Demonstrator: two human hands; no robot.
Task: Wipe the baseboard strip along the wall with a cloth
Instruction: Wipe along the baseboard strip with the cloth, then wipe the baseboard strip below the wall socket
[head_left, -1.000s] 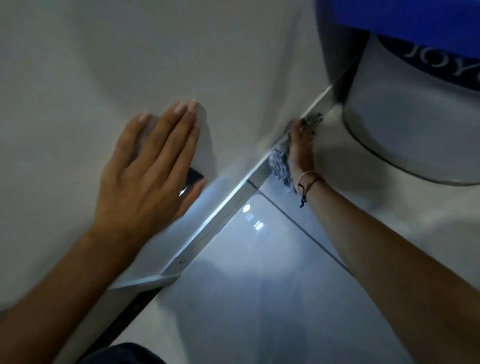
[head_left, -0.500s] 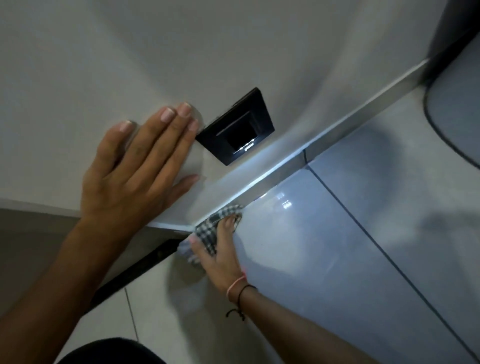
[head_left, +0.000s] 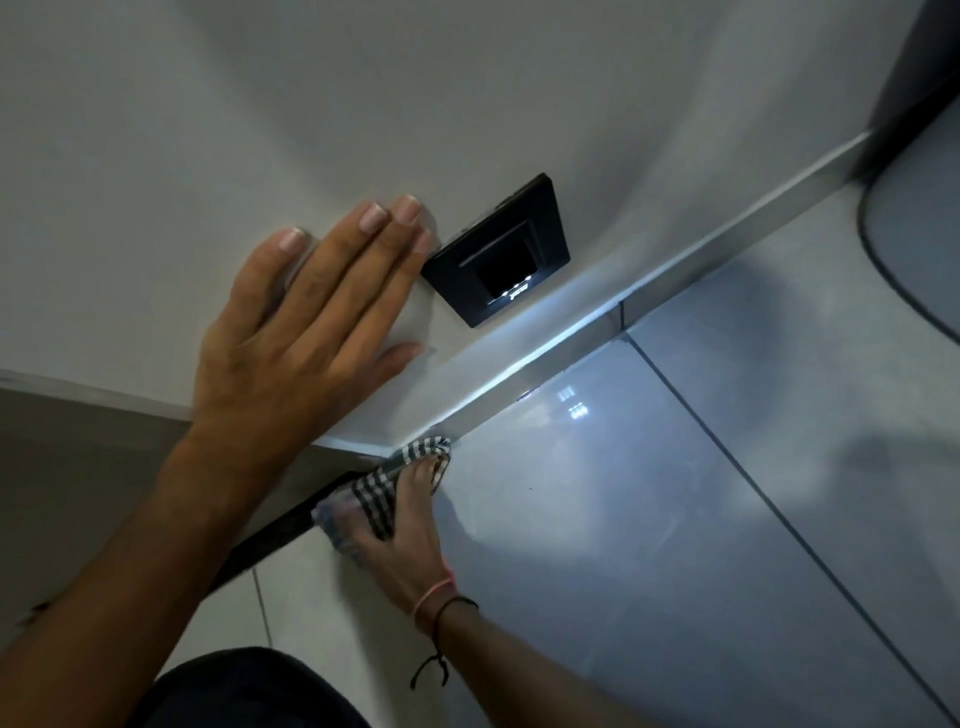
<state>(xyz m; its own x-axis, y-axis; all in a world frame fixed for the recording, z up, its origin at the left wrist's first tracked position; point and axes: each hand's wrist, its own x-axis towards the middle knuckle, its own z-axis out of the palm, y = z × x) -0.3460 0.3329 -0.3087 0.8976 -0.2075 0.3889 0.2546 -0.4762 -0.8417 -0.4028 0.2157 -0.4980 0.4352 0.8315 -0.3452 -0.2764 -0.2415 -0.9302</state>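
1. The right hand (head_left: 410, 530) is closed over a checked cloth (head_left: 387, 488), fingers pressing it down low where the floor meets the wall. The bunched front of the cloth touches the near end of the baseboard strip (head_left: 571, 353), right at the wall's outer corner.

2. The left hand (head_left: 306, 332) holds nothing. It lies flat and spread against the wall (head_left: 260, 104), fingertips just beside a black wall plate (head_left: 498, 254); it looks like a brace for balance, not a working hand.

3. The strip runs in one long diagonal line, from the corner by the cloth up and away to the right, toward a dark rounded object (head_left: 914, 249) at the far end. A joint in the strip shows about midway, below and to the right of the plate.

4. So the whole length lies ahead of the right hand, along the way its fingers already point. That hand is much the nearer of the two to the strip.

5. My guess is that the next stroke pushes the cloth straight along that axis, hugging the glossy floor tiles (head_left: 675, 519).
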